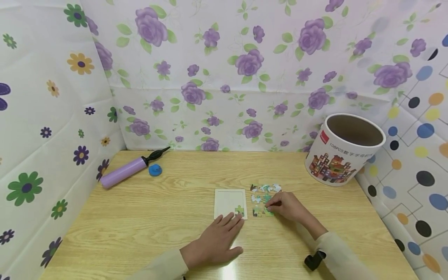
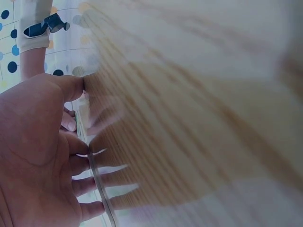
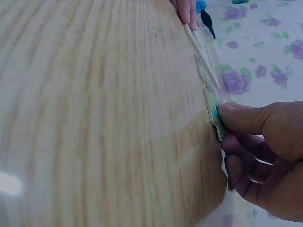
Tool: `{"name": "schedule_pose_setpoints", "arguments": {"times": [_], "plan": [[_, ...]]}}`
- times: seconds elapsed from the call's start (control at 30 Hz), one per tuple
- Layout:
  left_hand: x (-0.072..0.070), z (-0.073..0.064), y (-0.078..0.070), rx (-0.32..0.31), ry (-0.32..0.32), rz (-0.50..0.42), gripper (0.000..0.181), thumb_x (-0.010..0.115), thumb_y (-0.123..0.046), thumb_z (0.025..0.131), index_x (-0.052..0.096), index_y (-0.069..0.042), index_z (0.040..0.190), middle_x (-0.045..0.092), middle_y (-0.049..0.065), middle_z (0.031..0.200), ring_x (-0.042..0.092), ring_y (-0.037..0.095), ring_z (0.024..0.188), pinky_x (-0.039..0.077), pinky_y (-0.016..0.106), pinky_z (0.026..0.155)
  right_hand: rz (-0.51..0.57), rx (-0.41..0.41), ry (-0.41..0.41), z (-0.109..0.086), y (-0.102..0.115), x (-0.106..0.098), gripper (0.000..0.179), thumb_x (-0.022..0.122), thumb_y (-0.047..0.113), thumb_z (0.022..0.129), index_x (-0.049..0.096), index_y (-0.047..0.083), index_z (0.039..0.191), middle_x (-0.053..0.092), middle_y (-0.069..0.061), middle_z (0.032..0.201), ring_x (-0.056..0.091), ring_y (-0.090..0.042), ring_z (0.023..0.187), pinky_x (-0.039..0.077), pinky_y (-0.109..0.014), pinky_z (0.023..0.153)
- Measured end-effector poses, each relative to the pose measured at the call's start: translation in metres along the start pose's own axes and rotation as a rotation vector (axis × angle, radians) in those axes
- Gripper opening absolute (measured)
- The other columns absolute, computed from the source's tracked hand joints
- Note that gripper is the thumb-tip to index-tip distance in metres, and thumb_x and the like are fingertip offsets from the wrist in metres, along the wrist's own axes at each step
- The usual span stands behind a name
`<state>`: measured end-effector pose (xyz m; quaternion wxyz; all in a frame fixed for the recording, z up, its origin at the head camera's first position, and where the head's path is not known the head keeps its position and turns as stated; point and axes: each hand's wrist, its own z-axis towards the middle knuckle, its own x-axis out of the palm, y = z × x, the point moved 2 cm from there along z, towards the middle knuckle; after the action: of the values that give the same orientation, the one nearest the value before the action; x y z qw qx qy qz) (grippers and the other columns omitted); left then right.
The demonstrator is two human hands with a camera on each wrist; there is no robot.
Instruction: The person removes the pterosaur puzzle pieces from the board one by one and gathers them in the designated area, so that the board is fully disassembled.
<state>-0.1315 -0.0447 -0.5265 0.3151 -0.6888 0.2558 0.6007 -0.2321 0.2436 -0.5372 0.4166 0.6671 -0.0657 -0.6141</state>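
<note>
A square white puzzle tray (image 1: 225, 202) lies on the table with one green jigsaw piece (image 1: 239, 210) in its lower right corner. My left hand (image 1: 217, 239) lies palm down, its straight fingers resting on the tray's near edge. To the right of the tray, several loose jigsaw pieces (image 1: 256, 211) lie in rows. My right hand (image 1: 288, 206) is at the right side of these rows. In the right wrist view its thumb and fingers pinch a green puzzle piece (image 3: 217, 113) low over the table. The fingers partly hide that piece in the head view.
A purple hand pump (image 1: 124, 172) and a small blue rubber duck (image 1: 155, 170) lie at the back left of the wooden table (image 1: 168, 233). A large white printed bucket (image 1: 336, 155) stands at the back right. Patterned cloths (image 1: 217, 77) hang behind and at both sides.
</note>
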Motion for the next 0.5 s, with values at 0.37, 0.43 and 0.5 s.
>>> {"name": "schedule_pose_setpoints", "arguments": {"times": [0.37,0.43,0.5], "plan": [[0.0013,0.0005,0.0003,-0.007,0.012,-0.018,0.077,0.033,-0.060,0.106,0.027,-0.008,0.162,0.025,0.008,0.169,0.024,0.029,0.155,0.030,0.051,0.120,-0.012,0.010,0.007,-0.0002,0.0040,-0.0030,0.009,0.080,0.014,0.089,0.084,0.020,0.094,0.074,0.011,0.090,0.065,-0.004,0.083,0.054,-0.024,0.071],[0.0013,0.0006,0.0003,-0.007,0.015,-0.018,0.077,0.032,-0.060,0.106,0.027,-0.008,0.162,0.025,0.008,0.169,0.024,0.029,0.155,0.030,0.051,0.120,-0.005,0.011,0.009,-0.0004,0.0050,-0.0051,0.008,0.080,0.015,0.089,0.083,0.021,0.094,0.074,0.012,0.091,0.064,-0.005,0.083,0.054,-0.024,0.071],[0.0010,0.0005,0.0000,-0.006,0.017,-0.016,0.077,0.032,-0.060,0.106,0.027,-0.008,0.162,0.025,0.008,0.169,0.024,0.029,0.155,0.030,0.051,0.120,0.003,0.016,0.011,0.0000,0.0061,-0.0071,0.008,0.079,0.016,0.090,0.083,0.021,0.094,0.074,0.012,0.091,0.064,-0.004,0.082,0.054,-0.024,0.071]]}}
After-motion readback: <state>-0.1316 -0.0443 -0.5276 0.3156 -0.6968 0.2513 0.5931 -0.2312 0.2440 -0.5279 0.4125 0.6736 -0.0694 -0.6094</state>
